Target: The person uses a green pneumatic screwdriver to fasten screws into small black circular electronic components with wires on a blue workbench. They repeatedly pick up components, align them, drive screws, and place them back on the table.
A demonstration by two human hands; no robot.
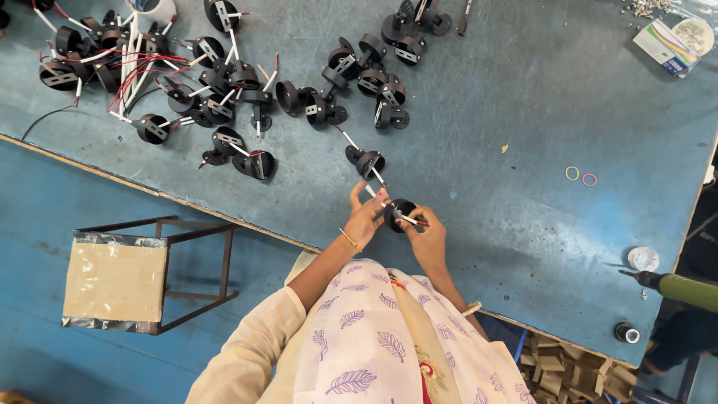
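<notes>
Blue and a bit scratched, the big work table [523, 112] fills most of the view from above, and a blue floor [45, 217] shows on the left side below its edge. The person stands at the near edge of the table in a pale top with purple leaf prints. Both hands meet just over the table edge. The left hand [364, 217] has a thin gold bangle on its wrist, and its fingers are closed on a small black round part [398, 212] from the left side. The right hand [428, 238] is closed on the same black round part from the right, and its fingertips pinch the thin white and red wires [413, 220] that stick out of it. The part sits between the two hands, held up a little above the table top. Just beyond the hands lies one more black part [366, 161] with a white wire, resting on the table by itself. Farther back there is a big heap of the same black parts with red and white wires [187, 82], spread across the far left of the table. Two small rubber bands [580, 176], one yellow and one pink, lie well apart to the right. On the floor to the left stands a metal stool with a taped cardboard seat [116, 280]. Folded cardboard pieces [568, 370] are stacked under the table edge at the lower right
</notes>
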